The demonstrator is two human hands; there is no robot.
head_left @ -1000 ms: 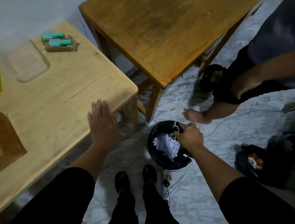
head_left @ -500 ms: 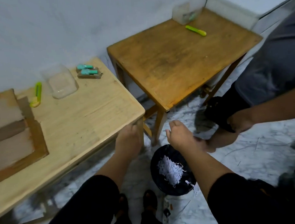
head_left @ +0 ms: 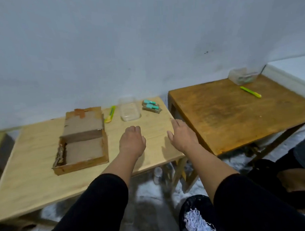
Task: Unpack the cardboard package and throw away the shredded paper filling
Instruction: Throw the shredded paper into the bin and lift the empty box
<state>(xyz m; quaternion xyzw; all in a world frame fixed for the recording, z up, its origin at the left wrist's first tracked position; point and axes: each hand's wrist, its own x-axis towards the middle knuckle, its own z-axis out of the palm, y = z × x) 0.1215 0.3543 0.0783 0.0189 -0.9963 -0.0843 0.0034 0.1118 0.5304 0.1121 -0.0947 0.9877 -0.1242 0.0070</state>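
Note:
The opened cardboard package (head_left: pixel 83 144) lies on the light wooden table (head_left: pixel 37 172), its flap folded back; a few scraps of filling show along its left inner edge. Shredded white paper (head_left: pixel 196 221) sits in a black bin (head_left: pixel 190 204) on the floor at the bottom, partly behind my right sleeve. My left hand (head_left: pixel 132 142) hovers over the table right of the package, fingers curled, holding nothing. Over the table's right edge, my right hand (head_left: pixel 181 136) has its fingers spread and is empty.
Behind the hands lie a green utility knife (head_left: pixel 110 114), a clear plastic tray (head_left: pixel 129 111) and two teal-capped items on card (head_left: pixel 151 106). A darker table (head_left: pixel 235 115) at right bears another green knife (head_left: pixel 250 92) and a clear container (head_left: pixel 243 75). Another person's leg (head_left: pixel 291 184) is at right.
My view rose from the floor bin to the tabletop. My right hand left the bin and came up over the table's edge; my left hand lifted off the table corner.

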